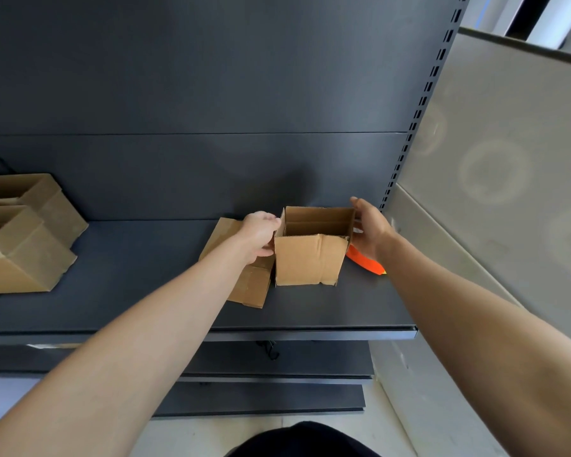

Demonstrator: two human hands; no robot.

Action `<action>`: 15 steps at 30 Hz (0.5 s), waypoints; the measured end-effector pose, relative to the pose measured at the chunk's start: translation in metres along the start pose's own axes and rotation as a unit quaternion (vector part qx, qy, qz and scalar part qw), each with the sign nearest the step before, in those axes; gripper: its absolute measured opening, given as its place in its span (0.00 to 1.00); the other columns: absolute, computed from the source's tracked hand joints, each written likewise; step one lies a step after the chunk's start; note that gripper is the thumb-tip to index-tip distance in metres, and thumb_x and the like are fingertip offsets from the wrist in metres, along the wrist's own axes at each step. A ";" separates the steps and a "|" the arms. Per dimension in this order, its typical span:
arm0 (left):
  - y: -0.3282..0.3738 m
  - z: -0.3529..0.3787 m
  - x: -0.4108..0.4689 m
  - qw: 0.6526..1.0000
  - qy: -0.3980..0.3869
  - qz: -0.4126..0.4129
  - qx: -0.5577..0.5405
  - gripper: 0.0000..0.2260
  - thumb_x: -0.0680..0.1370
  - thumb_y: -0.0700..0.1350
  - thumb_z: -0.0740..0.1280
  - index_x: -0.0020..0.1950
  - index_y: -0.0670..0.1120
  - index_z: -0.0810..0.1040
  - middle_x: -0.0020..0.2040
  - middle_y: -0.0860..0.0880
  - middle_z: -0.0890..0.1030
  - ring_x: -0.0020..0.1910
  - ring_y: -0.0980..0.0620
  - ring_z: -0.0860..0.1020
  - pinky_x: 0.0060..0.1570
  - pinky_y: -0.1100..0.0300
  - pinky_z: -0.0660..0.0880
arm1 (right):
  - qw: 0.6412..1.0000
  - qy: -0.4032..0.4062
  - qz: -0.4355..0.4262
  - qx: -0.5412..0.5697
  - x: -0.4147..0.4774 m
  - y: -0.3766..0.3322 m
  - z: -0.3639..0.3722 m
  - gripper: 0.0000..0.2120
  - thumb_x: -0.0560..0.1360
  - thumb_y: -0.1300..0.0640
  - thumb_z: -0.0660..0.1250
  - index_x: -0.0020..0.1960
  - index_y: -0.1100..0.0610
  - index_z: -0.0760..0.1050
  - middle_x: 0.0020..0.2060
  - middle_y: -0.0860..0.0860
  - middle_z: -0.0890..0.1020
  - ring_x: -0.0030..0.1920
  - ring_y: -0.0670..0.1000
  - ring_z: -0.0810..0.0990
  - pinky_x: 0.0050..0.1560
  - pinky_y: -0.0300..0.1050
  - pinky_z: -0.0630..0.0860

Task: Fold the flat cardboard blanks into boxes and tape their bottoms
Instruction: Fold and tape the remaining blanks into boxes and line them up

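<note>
A small box (307, 260) made of brown cardboard stands upright on a dark shelf (139, 278), with its open top facing up. You can look down inside the small box and see its brown inner walls. The left hand (259, 234) is at the left wall of the small box, and its fingers are bent round the top left edge, so it holds the box there. The right hand (370, 229) is at the right wall of the small box. Its fingers are spread wide and fairly straight and lie flat against that wall, with one fingertip up by the far top corner. Just left of the small box, under the left hand, some flat blanks (249, 286) lie on the shelf, touching the box's left side. Just right of the small box, behind the right hand, an orange thing (366, 262) lies on the shelf; most of it is hidden, so I cannot tell what it is. Far to the left of the small box, two other boxes (23, 255) stand side by side on the same shelf. Behind the small box a dark back wall (195, 94) goes up.
</note>
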State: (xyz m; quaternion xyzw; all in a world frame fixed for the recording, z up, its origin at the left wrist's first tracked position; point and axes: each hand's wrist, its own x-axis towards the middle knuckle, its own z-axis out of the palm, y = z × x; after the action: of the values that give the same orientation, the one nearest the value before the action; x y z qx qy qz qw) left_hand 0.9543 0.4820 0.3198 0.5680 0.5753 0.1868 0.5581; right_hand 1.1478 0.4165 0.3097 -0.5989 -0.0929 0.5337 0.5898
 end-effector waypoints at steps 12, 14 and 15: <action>0.010 0.009 0.001 0.994 0.017 -0.020 -0.102 0.12 0.80 0.38 0.62 0.64 0.43 0.71 0.58 0.42 0.77 0.52 0.45 0.78 0.44 0.52 0.77 | 0.997 -0.011 0.036 -0.068 -0.006 -0.001 -0.011 0.10 0.78 0.54 0.60 0.56 0.56 0.74 0.49 0.55 0.79 0.45 0.55 0.78 0.43 0.49 0.77; 0.010 0.009 0.000 0.992 0.017 -0.024 -0.123 0.11 0.81 0.39 0.61 0.63 0.44 0.72 0.57 0.43 0.77 0.51 0.45 0.78 0.40 0.55 0.77 | 0.998 -0.014 0.038 -0.054 -0.006 0.001 -0.012 0.09 0.79 0.55 0.57 0.48 0.55 0.75 0.43 0.54 0.79 0.42 0.55 0.78 0.44 0.50 0.76; 0.009 0.009 0.000 0.990 0.018 -0.027 -0.134 0.10 0.81 0.39 0.61 0.61 0.44 0.73 0.56 0.43 0.78 0.50 0.46 0.78 0.38 0.56 0.77 | 0.998 -0.015 0.036 -0.050 -0.006 0.002 -0.013 0.10 0.80 0.55 0.56 0.45 0.55 0.75 0.41 0.54 0.79 0.41 0.55 0.78 0.45 0.50 0.76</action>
State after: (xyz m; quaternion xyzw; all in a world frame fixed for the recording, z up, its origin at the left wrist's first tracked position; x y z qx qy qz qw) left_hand 0.9660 0.4810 0.3250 0.4688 0.5702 0.2575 0.6235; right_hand 1.1545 0.4037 0.3080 -0.6226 -0.1066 0.5580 0.5381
